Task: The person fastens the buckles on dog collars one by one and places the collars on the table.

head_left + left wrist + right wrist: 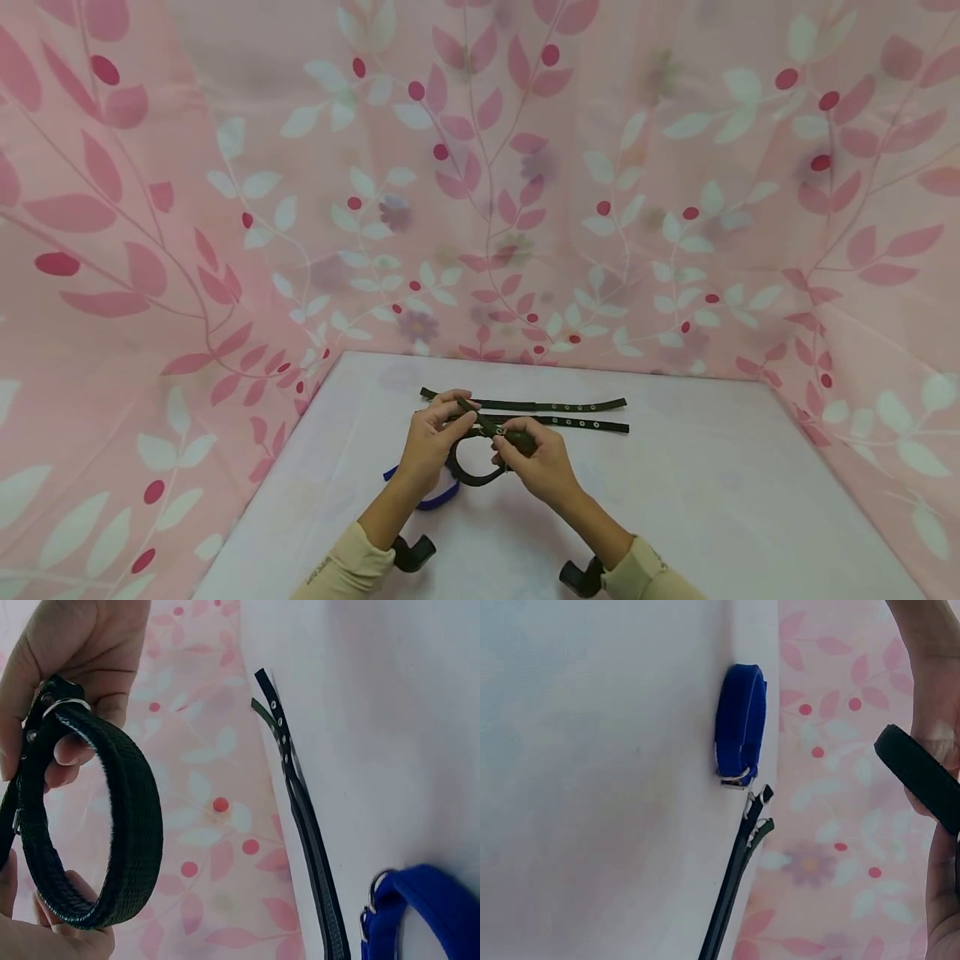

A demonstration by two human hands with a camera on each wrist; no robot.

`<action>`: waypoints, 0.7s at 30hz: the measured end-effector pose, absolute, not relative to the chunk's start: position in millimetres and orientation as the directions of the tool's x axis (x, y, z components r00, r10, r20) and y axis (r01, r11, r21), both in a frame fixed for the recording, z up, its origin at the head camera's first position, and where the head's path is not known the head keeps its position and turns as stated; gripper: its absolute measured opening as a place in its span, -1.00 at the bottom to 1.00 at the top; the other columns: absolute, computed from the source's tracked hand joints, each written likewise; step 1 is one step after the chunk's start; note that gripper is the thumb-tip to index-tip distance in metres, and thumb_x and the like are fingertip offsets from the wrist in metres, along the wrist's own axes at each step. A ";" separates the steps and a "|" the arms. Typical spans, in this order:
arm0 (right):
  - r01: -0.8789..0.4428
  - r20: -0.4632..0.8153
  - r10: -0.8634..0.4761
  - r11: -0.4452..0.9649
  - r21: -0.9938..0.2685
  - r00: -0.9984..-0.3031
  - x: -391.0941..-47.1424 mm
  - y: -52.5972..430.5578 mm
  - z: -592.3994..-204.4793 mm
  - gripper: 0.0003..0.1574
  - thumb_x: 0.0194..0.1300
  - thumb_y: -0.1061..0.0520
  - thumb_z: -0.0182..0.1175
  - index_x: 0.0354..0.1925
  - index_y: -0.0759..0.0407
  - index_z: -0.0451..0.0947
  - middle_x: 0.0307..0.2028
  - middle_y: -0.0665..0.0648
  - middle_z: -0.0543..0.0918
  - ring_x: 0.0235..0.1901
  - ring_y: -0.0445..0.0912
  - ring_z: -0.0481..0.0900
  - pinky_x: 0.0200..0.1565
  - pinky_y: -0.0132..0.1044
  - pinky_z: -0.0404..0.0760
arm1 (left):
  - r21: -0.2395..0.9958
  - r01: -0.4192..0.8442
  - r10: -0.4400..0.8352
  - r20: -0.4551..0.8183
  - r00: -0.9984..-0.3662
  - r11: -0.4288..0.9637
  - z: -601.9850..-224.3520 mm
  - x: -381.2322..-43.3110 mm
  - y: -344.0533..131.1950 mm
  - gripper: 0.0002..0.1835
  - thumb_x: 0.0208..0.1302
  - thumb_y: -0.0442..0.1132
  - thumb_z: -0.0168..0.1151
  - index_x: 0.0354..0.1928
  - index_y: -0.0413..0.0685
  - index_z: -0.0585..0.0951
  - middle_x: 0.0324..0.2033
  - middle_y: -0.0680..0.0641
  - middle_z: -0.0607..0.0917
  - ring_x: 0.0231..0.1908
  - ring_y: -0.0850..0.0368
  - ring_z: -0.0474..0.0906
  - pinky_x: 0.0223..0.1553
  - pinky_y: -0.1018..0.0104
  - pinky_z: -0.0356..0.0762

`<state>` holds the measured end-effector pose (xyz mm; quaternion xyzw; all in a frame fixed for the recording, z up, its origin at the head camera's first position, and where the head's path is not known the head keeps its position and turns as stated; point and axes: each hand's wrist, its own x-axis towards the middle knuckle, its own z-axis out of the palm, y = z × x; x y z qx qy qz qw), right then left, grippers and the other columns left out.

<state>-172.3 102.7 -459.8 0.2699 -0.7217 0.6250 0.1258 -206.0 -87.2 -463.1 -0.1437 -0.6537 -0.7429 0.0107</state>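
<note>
Both hands hold a dark green pet collar (472, 482) in front of me, bent into a loop and lifted off the table. My left hand (423, 446) pinches the strap end at the loop's upper left. On the other side, my right hand (546, 468) grips the collar with curled fingers, close to a metal ring. The left wrist view shows the collar's wide woven band (139, 817), with eyelets and a small buckle along its strap. Below the left hand lies a blue collar (438, 500), looped, partly hidden by that hand.
Two flat collars lie stretched side by side beyond the hands: a dark green one (585, 408) and a black one (596, 425), eyelets toward the right. The white table (712, 500) meets a pink leaf-patterned cloth (487, 250) at the back and sides.
</note>
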 end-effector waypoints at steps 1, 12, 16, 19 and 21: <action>-0.547 0.520 -0.229 0.073 -0.834 -0.823 -171.9 102.5 -459.8 -0.85 0.28 0.42 0.23 -0.17 0.46 0.51 -0.42 0.39 0.70 -0.49 0.13 0.73 -0.41 -0.25 0.72 | 0.967 0.202 0.169 0.227 -0.959 -0.153 -462.1 -205.5 -88.0 -0.69 0.29 -0.22 0.34 -0.10 -0.38 0.67 0.17 -0.11 0.49 0.25 0.00 0.34 0.06 0.34 0.57; -0.548 0.527 -0.188 0.082 -0.833 -0.829 -167.8 99.6 -461.6 -0.87 0.27 0.44 0.22 -0.19 0.47 0.51 -0.43 0.35 0.71 -0.51 0.14 0.72 -0.42 -0.24 0.72 | 0.967 0.217 0.154 0.237 -0.959 -0.135 -460.4 -202.0 -90.2 -0.69 0.31 -0.29 0.30 -0.04 -0.44 0.64 0.22 -0.14 0.43 0.15 0.04 0.46 0.05 0.41 0.56; -0.546 0.523 -0.183 0.114 -0.830 -0.833 -167.1 99.1 -461.5 -0.86 0.29 0.43 0.21 -0.16 0.47 0.56 -0.46 0.35 0.69 -0.55 0.14 0.68 -0.47 -0.25 0.70 | 0.959 0.275 0.193 0.284 -0.939 -0.076 -462.5 -199.6 -89.7 -0.73 0.33 -0.25 0.29 -0.09 -0.37 0.67 0.19 -0.29 0.47 0.21 0.05 0.37 0.05 0.37 0.57; -0.558 0.534 -0.174 0.154 -0.815 -0.827 -167.3 98.7 -461.4 -0.87 0.28 0.39 0.24 -0.17 0.43 0.62 -0.49 0.31 0.67 -0.59 0.08 0.65 -0.49 -0.30 0.68 | 0.949 0.311 0.244 0.312 -0.918 -0.047 -462.2 -199.6 -89.9 -0.71 0.36 -0.23 0.26 -0.07 -0.36 0.67 0.14 -0.36 0.51 0.16 0.05 0.41 0.03 0.32 0.56; -0.567 0.546 -0.155 0.173 -0.806 -0.823 -166.6 97.9 -462.0 -0.88 0.27 0.37 0.27 -0.19 0.40 0.63 -0.50 0.28 0.67 -0.61 0.04 0.64 -0.50 -0.31 0.67 | 0.952 0.304 0.264 0.302 -0.916 -0.037 -462.3 -199.7 -91.4 -0.71 0.38 -0.22 0.24 -0.08 -0.37 0.66 0.09 -0.32 0.55 0.06 0.07 0.50 -0.03 0.29 0.59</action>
